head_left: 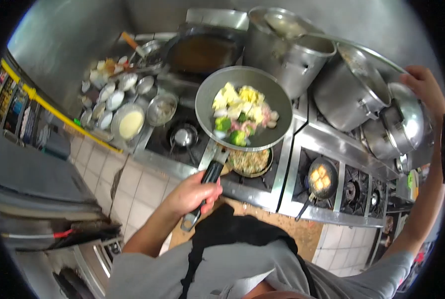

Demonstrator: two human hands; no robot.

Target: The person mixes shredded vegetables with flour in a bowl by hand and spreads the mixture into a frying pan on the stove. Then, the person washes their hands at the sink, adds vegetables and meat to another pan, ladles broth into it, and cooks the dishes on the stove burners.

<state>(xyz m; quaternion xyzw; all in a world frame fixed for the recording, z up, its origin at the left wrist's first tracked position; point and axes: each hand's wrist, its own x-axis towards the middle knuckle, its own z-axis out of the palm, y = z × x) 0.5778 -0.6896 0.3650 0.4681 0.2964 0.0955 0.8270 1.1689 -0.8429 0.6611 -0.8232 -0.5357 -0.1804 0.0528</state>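
Kitchen: a metal wall (152,17) stands behind a row of stoves (260,197), and pale tiles (145,187) are seen on the floor.
Left hand: clenched around the black handle (210,179) of the grey pan (284,104).
Grey pan: held above the stoves, its bowl partly over a smaller pan (255,175) of chopped food.
Pan contents: broccoli (239,137), pale yellow pieces (227,97) and pinkish pieces (268,115) are gathered near the middle.
Right hand: closed around the end of a long metal rod (377,53), which is stretched over the tall pots (344,94).
Back of stove: a wide black pan (170,52) is filled with brown liquid.
Left side: small bowls (114,100) are clustered beside a larger bowl (117,124) of cream-coloured liquid.
Right side: golden pieces (320,177) are held in a small black pan (330,167) on a burner; a domed metal lid (412,117) is seen near the right forearm.
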